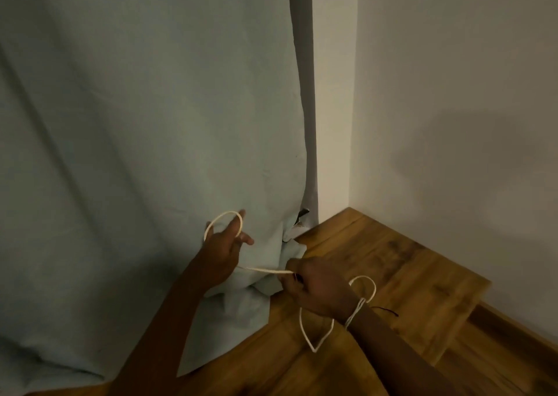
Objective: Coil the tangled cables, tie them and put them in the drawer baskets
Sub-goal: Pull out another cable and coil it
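A thin white cable (268, 271) runs between my two hands above a wooden surface. My left hand (222, 252) is raised in front of the curtain, and a loop of the cable arches around its spread fingers and thumb. My right hand (315, 290) pinches the cable where the straight stretch from the left hand ends. Behind the right hand the cable loops past the wrist and hangs down in a long loop toward the wood. No basket or drawer is in view.
A pale blue-grey curtain (145, 154) fills the left side and bunches on the wooden top (407, 275). White walls (453, 93) meet in a corner at the right. A lower wooden ledge (498, 344) runs along the right wall.
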A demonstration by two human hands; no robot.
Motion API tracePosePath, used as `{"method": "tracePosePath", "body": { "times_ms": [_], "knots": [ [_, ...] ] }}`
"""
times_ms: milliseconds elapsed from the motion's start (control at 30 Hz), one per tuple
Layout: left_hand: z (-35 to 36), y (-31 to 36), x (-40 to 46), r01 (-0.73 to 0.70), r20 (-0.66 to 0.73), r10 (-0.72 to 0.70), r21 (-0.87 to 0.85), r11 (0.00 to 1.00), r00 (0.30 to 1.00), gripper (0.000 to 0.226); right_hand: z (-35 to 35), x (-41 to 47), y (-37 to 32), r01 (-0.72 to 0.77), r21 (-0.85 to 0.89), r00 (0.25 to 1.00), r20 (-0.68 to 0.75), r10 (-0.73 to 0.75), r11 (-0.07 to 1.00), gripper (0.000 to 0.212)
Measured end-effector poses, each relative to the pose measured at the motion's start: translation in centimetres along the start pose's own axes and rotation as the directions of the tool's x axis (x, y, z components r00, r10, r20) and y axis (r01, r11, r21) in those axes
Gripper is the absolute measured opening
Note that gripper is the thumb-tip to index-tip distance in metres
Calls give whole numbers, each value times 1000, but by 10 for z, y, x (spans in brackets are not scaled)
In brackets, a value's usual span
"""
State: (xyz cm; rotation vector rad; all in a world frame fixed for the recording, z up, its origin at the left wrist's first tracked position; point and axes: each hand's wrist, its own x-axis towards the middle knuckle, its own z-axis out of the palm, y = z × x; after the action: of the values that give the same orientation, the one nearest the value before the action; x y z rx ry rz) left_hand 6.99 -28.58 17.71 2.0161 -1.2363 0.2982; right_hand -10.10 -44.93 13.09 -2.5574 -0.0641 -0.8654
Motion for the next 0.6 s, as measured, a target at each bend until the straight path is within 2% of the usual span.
{"method": "tracePosePath", "body": {
  "times_ms": [33,67,133,167,233,333,367,433,467,500,533,600],
  "knots": [
    [2,-1,-6,77,89,-76,-10,997,993,44,-9,6,2,-3,8,1000,-21,3,1000,29],
    [2,3,-11,209,206,-180,-128,969,962,39,-18,12,6,-2,14,999,-38,2,1000,29],
    [2,17,-18,391,445,-224,-329,859,867,31,-31,25,18,-13,67,997,-80,19,998,26],
    [3,25,-22,466,539,-191,-437,769,821,35,-36,31,25,-36,129,993,-105,50,991,26],
    [1,38,-28,566,627,-33,-679,468,779,45,-41,41,36,-81,256,984,-133,118,963,30],
    [-3,56,-29,560,559,223,-826,67,798,43,-32,49,33,-137,450,978,-78,192,883,32],
    [-3,65,-27,514,502,213,-858,0,838,38,-25,50,30,-163,496,972,-65,224,853,31],
    [-3,77,-17,421,412,89,-893,-159,907,32,-9,47,21,-223,567,954,-40,297,793,26],
    [-4,82,-9,376,367,85,-888,-265,926,32,0,44,17,-263,596,947,7,322,759,24],
    [-6,88,-1,360,328,148,-865,-351,933,36,7,41,12,-316,603,939,88,333,732,26],
    [-7,93,6,360,302,203,-842,-402,932,40,14,37,7,-374,602,926,196,323,705,29],
    [-9,96,15,316,301,98,-916,-247,948,42,26,32,-5,-464,599,878,408,250,653,27]
  ]
}}
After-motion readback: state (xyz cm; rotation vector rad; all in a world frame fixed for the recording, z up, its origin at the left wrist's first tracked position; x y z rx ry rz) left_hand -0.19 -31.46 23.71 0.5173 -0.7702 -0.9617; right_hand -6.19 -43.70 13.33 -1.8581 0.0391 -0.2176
